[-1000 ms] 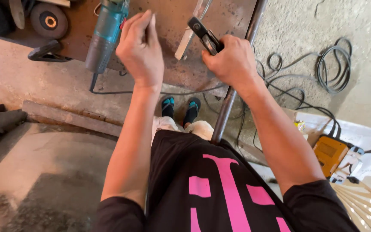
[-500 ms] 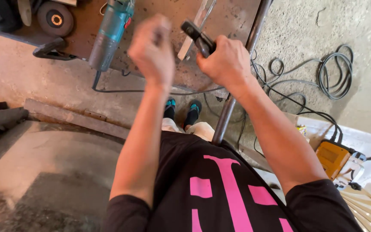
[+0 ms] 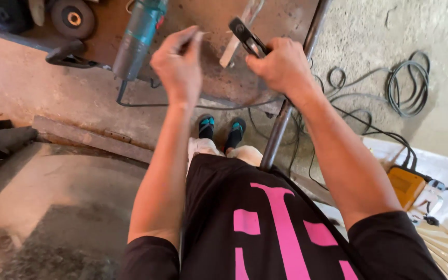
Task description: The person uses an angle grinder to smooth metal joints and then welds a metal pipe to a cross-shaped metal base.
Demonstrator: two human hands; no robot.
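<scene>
Teal angle grinder lying on a rusty metal plate, near a grinding disc. Long steel pipe running past dark coiled cables on concrete. Yellow device at right on white sheeting.

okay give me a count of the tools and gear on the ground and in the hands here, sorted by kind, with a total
Angle grinder, teal and grey: 1
Grinding disc, round and dark: 1
Black clamp-like tool in the right hand: 1
Metal pipe: 1
Yellow box unit: 1
Coiled cable: 1
Total: 6
</scene>
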